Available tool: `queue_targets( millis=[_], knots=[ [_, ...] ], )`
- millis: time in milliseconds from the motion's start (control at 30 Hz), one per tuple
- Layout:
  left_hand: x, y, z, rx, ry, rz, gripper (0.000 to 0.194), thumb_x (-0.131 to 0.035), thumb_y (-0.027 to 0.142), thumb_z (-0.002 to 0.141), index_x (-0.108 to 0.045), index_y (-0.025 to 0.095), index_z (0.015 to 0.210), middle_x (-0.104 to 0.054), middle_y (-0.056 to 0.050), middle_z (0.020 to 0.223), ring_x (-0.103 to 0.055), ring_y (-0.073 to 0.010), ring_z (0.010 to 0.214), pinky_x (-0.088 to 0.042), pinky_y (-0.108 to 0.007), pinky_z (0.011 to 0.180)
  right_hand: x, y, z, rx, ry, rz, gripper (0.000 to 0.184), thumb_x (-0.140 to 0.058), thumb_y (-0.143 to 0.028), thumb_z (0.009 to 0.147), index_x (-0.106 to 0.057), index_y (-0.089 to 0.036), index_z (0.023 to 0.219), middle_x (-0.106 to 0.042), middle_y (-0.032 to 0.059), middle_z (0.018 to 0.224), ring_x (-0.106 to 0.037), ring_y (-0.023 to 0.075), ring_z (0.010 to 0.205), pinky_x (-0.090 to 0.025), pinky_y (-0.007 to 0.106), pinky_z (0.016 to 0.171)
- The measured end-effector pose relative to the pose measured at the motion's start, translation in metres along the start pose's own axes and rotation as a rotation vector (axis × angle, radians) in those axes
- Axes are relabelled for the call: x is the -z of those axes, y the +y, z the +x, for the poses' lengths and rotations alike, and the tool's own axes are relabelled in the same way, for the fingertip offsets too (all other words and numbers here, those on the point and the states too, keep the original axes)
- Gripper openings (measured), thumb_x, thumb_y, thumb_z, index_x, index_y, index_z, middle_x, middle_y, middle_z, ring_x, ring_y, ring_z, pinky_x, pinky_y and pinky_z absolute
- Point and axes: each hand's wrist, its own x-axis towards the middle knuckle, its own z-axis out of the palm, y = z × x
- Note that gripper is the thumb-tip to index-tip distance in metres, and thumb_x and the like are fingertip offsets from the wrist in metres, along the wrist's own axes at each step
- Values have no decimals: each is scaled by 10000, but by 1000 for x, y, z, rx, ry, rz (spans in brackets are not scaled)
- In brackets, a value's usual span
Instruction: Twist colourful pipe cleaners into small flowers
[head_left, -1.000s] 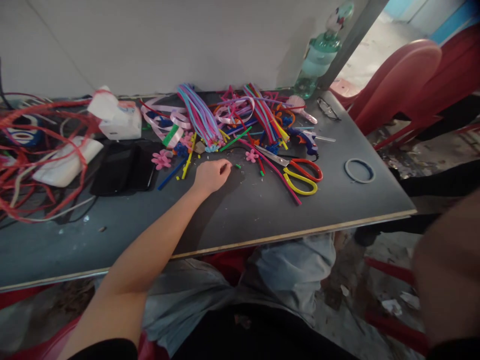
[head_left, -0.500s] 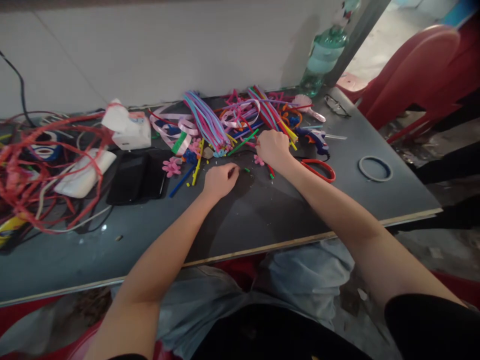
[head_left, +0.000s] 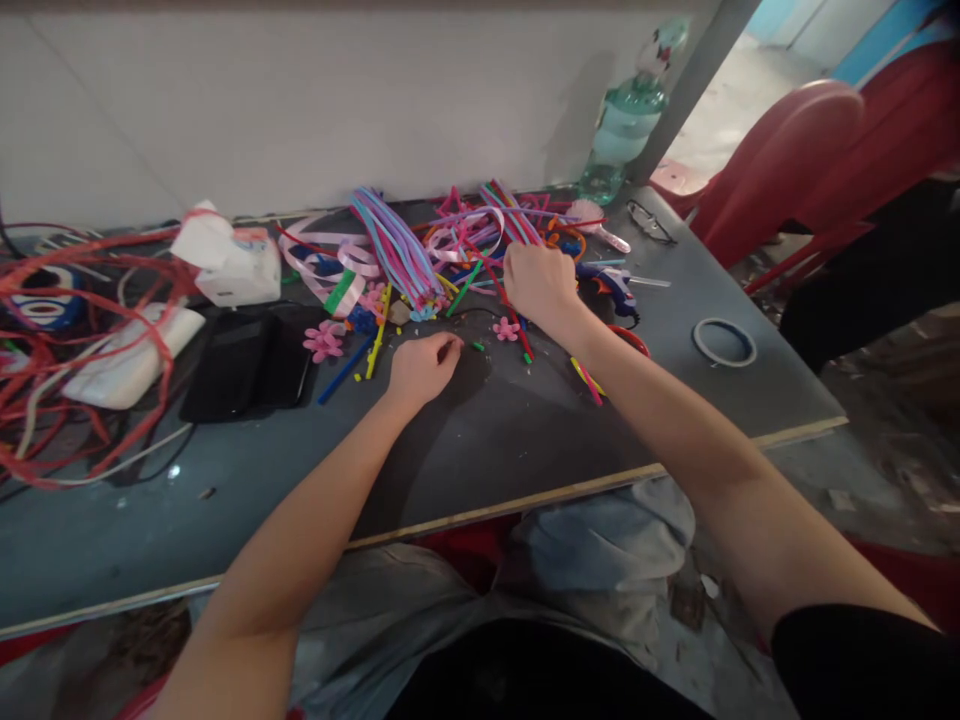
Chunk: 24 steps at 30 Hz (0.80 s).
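"What lies along the table [head_left: 487, 440]?"

"From the left: a tangle of red strips [head_left: 97, 246], a tissue pack [head_left: 244, 275], then a bundle of blue, pink and purple stems [head_left: 397, 240] near the wall [head_left: 315, 100]. Just in front of it, the left hand [head_left: 421, 370] rests with fingers curled into a narrow grip; I can't tell whether anything is inside. Beside it is a green snippet [head_left: 478, 346]."

"And the right hand [head_left: 541, 285]?"

"Knuckles up, over the near end of a 2nd bundle [head_left: 517, 222]. Its fingertips are hidden, so I can't tell if it holds a stem. Further right are a glue gun [head_left: 613, 285] and a ring of tape [head_left: 724, 361]."

"How would those stems handle?"

"Light, I'd judge: fuzzy, not slippery, bendable yet springy, hard to break. A pinch at the near ends, where they fan apart, should separate 1 from the rest."

"What differs from 1 second ago?"

"In that view the right hand isn't over the table and the scissors [head_left: 630, 338] lie in plain sight. Now the right forearm [head_left: 660, 400] covers most of them. The left hand keeps nearly the same place."
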Motion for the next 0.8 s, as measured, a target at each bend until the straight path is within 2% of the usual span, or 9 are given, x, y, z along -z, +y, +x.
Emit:
queue_targets(
  millis=[133, 200, 300, 367, 467, 533, 633, 733, 800],
  knots=[
    [-1, -1, 1, 10, -3, 14, 322, -513, 348, 941, -803, 211, 972, -780, -62, 753, -662, -195, 627, -403, -295, 597, 27, 11, 10, 198, 158, -70, 457, -249, -166, 1046, -603, -149, 1334, -606, 162, 1426, -495, 280, 1348, -453, 373, 999],
    [0, 0, 1, 16, -3, 15, 319, -515, 350, 941, -803, 214, 964, -778, -60, 751, -650, -188, 613, -394, -291, 593, 34, 16, 19, 273, 211, -98, 484, -196, -202, 1066, -590, -171, 1345, -568, 149, 1477, -460, 270, 1364, -401, 413, 1087],
    [2, 2, 0, 27, -25, 18, 320, -515, 349, 949, -801, 208, 973, -768, -65, 735, -653, -192, 619, -396, -293, 603, 28, 21, 36, 372, 186, -92, 478, -182, -250, 1096, -589, -204, 1343, -622, 112, 1429, -464, 217, 1350, -330, 421, 1161],
    [3, 2, 0, 27, -45, 10, 325, -508, 344, 954, -798, 198, 984, -758, -67, 714, -667, -201, 634, -409, -297, 616, 19, 24, 46, 385, 116, -112, 475, -193, -221, 1109, -591, -121, 1349, -627, 144, 1418, -450, 199, 1392, -303, 404, 1186],
    [4, 1, 0, 10, -37, -14, 339, -492, 343, 952, -797, 196, 980, -756, -64, 697, -677, -202, 644, -426, -293, 621, 7, 32, 55, 246, 131, -62, 435, -284, -159, 1088, -565, -98, 1414, -607, 142, 1463, -470, 216, 1407, -329, 396, 1194],
    [3, 0, 0, 2, -19, -27, 341, -493, 348, 946, -801, 206, 974, -758, -57, 693, -667, -191, 626, -424, -286, 610, 5, 43, 59, 90, 174, -38, 459, -344, -108, 1036, -566, -105, 1438, -629, 166, 1431, -538, 280, 1356, -415, 450, 1134],
    [2, -1, 0, 4, -15, -45, 333, -502, 353, 939, -804, 214, 967, -760, -50, 697, -660, -184, 614, -426, -281, 606, 6, 66, 65, -153, 8, 43, 302, -556, -182, 961, -749, -159, 1192, -745, 135, 1223, -671, 282, 1154, -521, 432, 995],
    [3, -1, 0, 12, -28, -63, 339, -498, 356, 941, -801, 206, 970, -747, -46, 675, -660, -187, 609, -439, -288, 621, 6, 86, 66, -103, -94, 31, 303, -764, -361, 847, -792, -120, 1029, -766, 135, 1083, -686, 286, 1063, -530, 438, 944],
    [4, 0, 0, 24, -39, -73, 347, -494, 358, 943, -799, 196, 973, -735, -46, 653, -658, -190, 602, -447, -295, 630, 1, 93, 63, -47, -85, 14, 359, -859, -419, 739, -798, -124, 934, -770, 101, 980, -691, 275, 1014, -528, 438, 933]
  ],
)
